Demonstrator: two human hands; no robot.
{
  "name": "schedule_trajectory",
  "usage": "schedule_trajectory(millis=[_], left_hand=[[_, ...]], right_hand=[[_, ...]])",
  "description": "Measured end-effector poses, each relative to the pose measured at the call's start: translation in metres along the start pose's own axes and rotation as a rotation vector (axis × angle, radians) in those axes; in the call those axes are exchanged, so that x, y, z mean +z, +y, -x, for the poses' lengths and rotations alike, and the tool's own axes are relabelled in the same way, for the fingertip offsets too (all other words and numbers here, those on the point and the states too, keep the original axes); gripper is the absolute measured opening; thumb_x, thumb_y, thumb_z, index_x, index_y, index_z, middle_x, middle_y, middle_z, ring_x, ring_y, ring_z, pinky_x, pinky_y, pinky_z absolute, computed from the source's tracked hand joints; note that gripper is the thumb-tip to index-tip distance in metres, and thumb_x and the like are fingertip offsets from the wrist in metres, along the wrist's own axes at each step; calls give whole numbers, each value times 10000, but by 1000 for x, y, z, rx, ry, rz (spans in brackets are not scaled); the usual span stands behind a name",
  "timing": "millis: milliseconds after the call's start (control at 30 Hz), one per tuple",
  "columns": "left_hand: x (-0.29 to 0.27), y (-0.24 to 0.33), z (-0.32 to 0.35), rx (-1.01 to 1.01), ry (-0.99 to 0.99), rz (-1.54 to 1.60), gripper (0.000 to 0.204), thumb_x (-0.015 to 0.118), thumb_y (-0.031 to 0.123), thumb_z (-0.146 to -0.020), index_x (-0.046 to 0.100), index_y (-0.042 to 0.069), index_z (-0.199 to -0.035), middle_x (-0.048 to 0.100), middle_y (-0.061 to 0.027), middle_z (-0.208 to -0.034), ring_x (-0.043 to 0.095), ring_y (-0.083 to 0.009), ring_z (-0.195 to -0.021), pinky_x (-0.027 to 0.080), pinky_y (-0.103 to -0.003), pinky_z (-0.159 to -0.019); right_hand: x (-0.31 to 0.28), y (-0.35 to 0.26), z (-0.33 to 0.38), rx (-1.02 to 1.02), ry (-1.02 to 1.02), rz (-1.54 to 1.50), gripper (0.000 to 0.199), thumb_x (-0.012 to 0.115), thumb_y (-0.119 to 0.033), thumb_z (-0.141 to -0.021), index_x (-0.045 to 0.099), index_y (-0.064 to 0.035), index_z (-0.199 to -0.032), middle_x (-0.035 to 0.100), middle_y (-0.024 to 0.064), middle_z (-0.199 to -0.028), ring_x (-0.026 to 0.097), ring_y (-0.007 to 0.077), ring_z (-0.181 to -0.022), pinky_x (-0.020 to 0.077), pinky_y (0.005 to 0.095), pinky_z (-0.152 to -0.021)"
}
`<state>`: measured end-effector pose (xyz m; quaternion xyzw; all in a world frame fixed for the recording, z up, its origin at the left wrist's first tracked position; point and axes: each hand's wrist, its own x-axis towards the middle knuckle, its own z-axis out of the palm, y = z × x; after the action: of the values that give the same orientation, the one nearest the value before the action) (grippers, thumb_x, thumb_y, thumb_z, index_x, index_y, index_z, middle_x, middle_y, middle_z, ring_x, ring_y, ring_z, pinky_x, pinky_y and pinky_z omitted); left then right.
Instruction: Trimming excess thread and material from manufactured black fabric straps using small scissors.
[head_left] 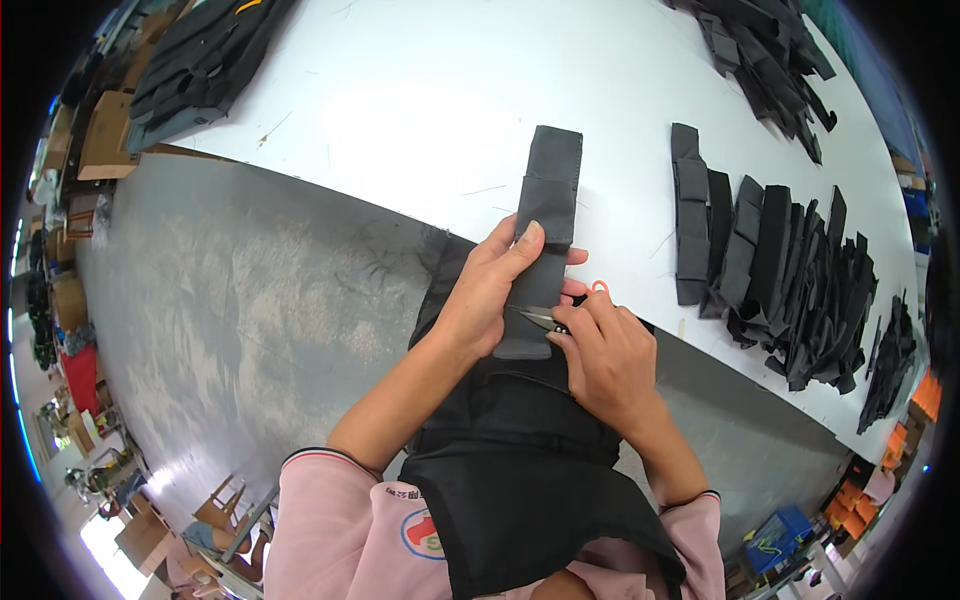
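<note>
A long black fabric strip with folded, stitched sections (552, 185) lies partly over the table edge and partly above my lap. My left hand (492, 275) grips it around the middle, thumb pressed on top and fingertips showing at its right side. In my right hand (612, 355) is a small pair of thread snips (540, 319) with an orange ring at one end. The metal blades point left and lie across the strip's lower section, close to my left hand. Whether they touch a thread is too small to tell.
On the white table (400, 120), a row of similar black strips (790, 270) lies at the right. More black pieces (765, 65) are heaped at the far right, and stacked black fabric (205, 70) sits far left. A cardboard box (105, 135) stands beside the table. Blue crate (780, 540) at lower right.
</note>
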<state>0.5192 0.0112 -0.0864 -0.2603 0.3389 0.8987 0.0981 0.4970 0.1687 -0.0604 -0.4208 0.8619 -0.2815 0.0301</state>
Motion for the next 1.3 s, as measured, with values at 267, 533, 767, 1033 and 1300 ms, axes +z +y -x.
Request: schedule_trajectory(millis=[267,533,767,1033,1300], left_hand=[[-3,1,2,-27,-8,7,411,424,344,-972,385,46,-1251,590,-210,-1119,653,-266,-886,562,-358,-749],[2,0,9,27,-12,40,415,456,322,-965,381,42,-1263,592,-180,-1099,642,-225,-880,548,-326,-737],[2,0,14,24,-74,98,410,450,319,-968,381,40,-1260,586,-185,-1111,638,-225,-886,545,-334,-751],[-3,-3,12,-19,-81,34,450,401,394,-975,408,30,-1240,587,-171,-1119,626,-203,-905,534,-339,-767],[-4,-14,30,-144,-150,-134,570,392,199,-947,162,91,-1457,575,-167,-1074,607,-184,-811,512,-305,-743]], right_hand=[[5,3,9,-32,24,-7,269,697,-21,-670,602,-68,-918,522,59,-780,518,230,-626,408,323,-558],[3,0,12,17,28,-40,272,701,-14,-661,609,-60,-913,525,58,-765,526,232,-631,414,321,-558],[6,0,17,-72,66,-131,236,711,-25,-661,617,-52,-876,543,63,-739,534,243,-613,425,327,-552],[-5,1,3,250,186,-332,295,717,-22,-667,626,-71,-944,480,60,-726,530,207,-592,455,295,-544],[27,34,-5,217,244,-261,422,599,94,-618,635,-90,-997,464,57,-710,591,170,-627,458,287,-491]])
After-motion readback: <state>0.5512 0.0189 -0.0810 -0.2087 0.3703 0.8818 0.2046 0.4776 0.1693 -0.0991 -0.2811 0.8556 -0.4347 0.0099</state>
